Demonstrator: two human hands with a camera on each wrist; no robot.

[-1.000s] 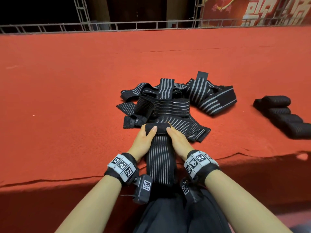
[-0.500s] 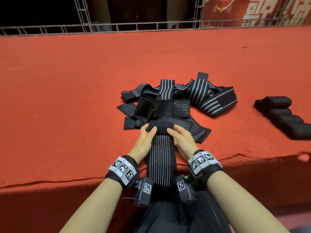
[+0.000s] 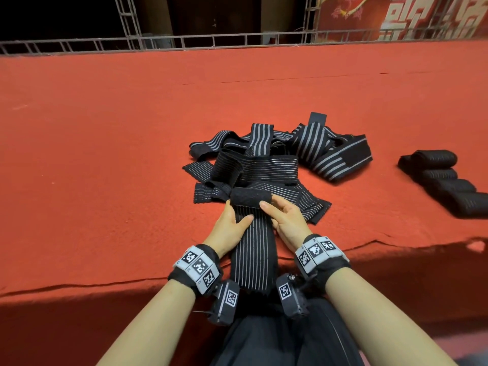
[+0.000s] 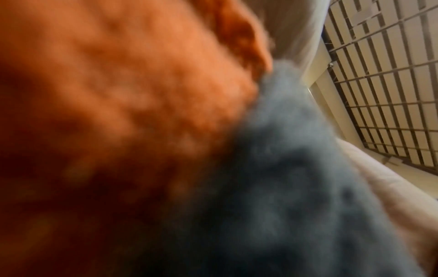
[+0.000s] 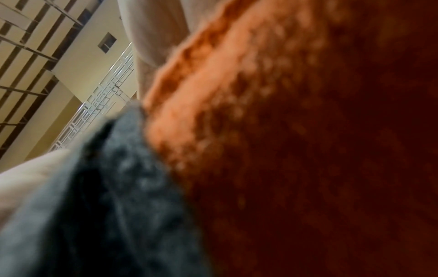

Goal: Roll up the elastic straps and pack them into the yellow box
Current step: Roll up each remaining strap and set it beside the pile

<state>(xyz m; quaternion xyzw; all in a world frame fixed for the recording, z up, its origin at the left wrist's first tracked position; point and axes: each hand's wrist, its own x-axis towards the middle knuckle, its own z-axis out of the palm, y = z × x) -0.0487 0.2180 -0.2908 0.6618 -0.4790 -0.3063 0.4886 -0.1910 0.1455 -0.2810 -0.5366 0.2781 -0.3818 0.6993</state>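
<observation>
A black elastic strap with thin grey stripes (image 3: 253,254) runs from the table's front edge up to its rolled end (image 3: 249,199). My left hand (image 3: 237,215) holds the roll's left end, thumb lying on the flat strap. My right hand (image 3: 270,204) pinches the roll's right end between thumb and fingers. Behind the roll lies a loose pile of striped straps (image 3: 280,159). The wrist views are blurred, showing only the dark strap (image 4: 284,187) (image 5: 118,187) against red cloth. No yellow box is in view.
Several rolled straps (image 3: 446,180) lie in a row at the right. A red cloth (image 3: 105,154) covers the table, its front edge near my wrists. A metal truss rail (image 3: 237,40) runs along the far side.
The rolled end has turned a little further and looks thicker. My left thumb has slid down onto the flat strap and my right hand has turned palm-up at the roll's end.
</observation>
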